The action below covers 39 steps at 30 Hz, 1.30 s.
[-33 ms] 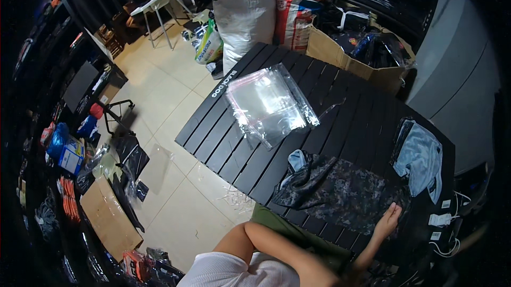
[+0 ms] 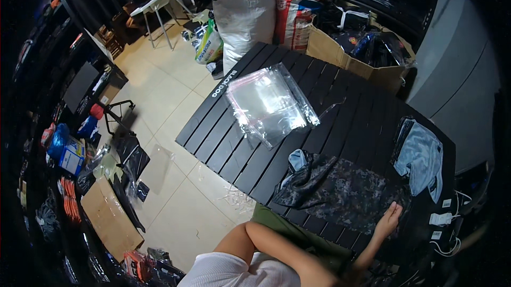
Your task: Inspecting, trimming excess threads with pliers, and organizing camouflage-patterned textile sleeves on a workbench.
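So, my right hand is down at the right end of the camo cloth, fingers bent and bunched close together. Honestly can't tell whether I'm pinching the fabric or just resting on it. My left forearm runs off the bottom edge, so no clue what my left hand is gripping.

The cloth lies rumpled along the near side of the black slatted table, with a pale blue bit poking out at its left end. Further back there's a messy stack of clear bags, well apart from my hand. Off to the right, a light blue cloth sits near the table's edge. Behind the table: an open carton, a white sack and a red one.
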Available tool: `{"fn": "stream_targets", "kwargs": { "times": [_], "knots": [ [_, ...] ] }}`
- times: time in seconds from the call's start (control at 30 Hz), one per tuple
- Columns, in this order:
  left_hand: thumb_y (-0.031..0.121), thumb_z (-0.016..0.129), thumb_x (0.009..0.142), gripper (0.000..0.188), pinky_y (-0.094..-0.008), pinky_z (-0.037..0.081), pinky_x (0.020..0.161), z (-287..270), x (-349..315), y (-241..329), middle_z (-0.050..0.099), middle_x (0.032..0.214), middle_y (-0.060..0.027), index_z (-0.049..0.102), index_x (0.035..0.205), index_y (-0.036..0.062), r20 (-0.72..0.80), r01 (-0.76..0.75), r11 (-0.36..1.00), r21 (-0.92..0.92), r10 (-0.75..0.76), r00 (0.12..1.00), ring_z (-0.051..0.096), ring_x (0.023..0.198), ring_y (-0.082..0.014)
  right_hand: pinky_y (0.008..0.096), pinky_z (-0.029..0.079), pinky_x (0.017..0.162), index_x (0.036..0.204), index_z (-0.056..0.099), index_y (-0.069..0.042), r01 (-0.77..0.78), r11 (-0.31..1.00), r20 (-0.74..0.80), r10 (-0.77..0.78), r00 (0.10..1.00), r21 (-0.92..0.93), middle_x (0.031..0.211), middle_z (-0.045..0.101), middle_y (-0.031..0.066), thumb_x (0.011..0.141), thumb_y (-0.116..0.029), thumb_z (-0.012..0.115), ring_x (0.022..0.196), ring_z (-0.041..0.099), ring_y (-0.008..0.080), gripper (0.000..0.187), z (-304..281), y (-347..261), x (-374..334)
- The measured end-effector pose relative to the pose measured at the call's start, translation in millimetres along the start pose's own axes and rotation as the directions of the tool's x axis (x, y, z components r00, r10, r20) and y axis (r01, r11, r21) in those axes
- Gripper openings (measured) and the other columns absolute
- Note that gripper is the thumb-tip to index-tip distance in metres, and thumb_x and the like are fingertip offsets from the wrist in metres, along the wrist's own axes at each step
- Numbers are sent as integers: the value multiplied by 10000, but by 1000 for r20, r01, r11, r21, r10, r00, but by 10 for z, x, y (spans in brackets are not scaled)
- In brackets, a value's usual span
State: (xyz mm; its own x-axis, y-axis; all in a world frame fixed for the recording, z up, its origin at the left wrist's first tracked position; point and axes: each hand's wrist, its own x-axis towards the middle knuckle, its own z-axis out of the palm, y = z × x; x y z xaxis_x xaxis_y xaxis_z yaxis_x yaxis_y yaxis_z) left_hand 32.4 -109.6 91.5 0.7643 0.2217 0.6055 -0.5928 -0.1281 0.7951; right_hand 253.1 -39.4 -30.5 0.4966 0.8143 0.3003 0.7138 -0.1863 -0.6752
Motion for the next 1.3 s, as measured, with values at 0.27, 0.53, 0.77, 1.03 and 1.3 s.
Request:
{"fn": "stream_targets", "kwargs": {
  "times": [0.27, 0.53, 0.77, 1.03, 1.3],
  "knots": [
    [170, 583, 843, 215, -390, 513, 758, -66, -177, 336, 517, 1100, -176, 599, 979, 4, 77, -25, 1000, 2, 25, 997, 575, 896, -306, 326, 367, 522, 910, 493, -40, 11, 998, 6, -11, 1000, 66, 646, 491, 80, 959, -346, 436, 539, 466, 190, 315, -20, -31, -8],
    [187, 598, 834, 231, -405, 520, 756, -238, -422, 1147, 496, 1127, -187, 597, 975, 4, 279, -87, 995, -47, 97, 955, 570, 901, -313, 378, 432, 581, 928, 518, -48, 81, 996, -48, -79, 996, 39, 737, 581, 150, 931, -313, 494, 660, 579, 340, 267, -67, -138, -24],
    [223, 605, 828, 279, -354, 524, 749, -342, -601, 1136, 482, 1152, -183, 587, 1011, 14, 377, 53, 995, -79, -19, 926, 556, 928, -281, 416, 450, 568, 949, 544, -54, 19, 999, -58, -16, 998, 44, 751, 615, 171, 897, -375, 527, 696, 602, 374, 325, -88, -187, -26],
    [20, 588, 733, 381, -322, 510, 776, -372, -626, 1125, 529, 1186, -130, 584, 1112, 60, 326, 50, 983, -177, 11, 945, 565, 933, -224, 216, 347, 463, 776, 410, -83, -27, 472, -146, 327, 934, 881, 612, 461, 43, 983, -381, 316, 490, 426, 95, 375, -541, 123, 81],
    [93, 584, 735, 176, -357, 531, 775, -536, -519, 950, 527, 1223, -124, 575, 905, 48, 452, 124, 977, -173, -33, 891, 578, 980, -253, 255, 403, 481, 753, 376, -123, -135, 550, -168, 464, 870, 824, 665, 499, 64, 974, -420, 332, 536, 487, 131, 373, -943, 446, 24]
  ]
}}
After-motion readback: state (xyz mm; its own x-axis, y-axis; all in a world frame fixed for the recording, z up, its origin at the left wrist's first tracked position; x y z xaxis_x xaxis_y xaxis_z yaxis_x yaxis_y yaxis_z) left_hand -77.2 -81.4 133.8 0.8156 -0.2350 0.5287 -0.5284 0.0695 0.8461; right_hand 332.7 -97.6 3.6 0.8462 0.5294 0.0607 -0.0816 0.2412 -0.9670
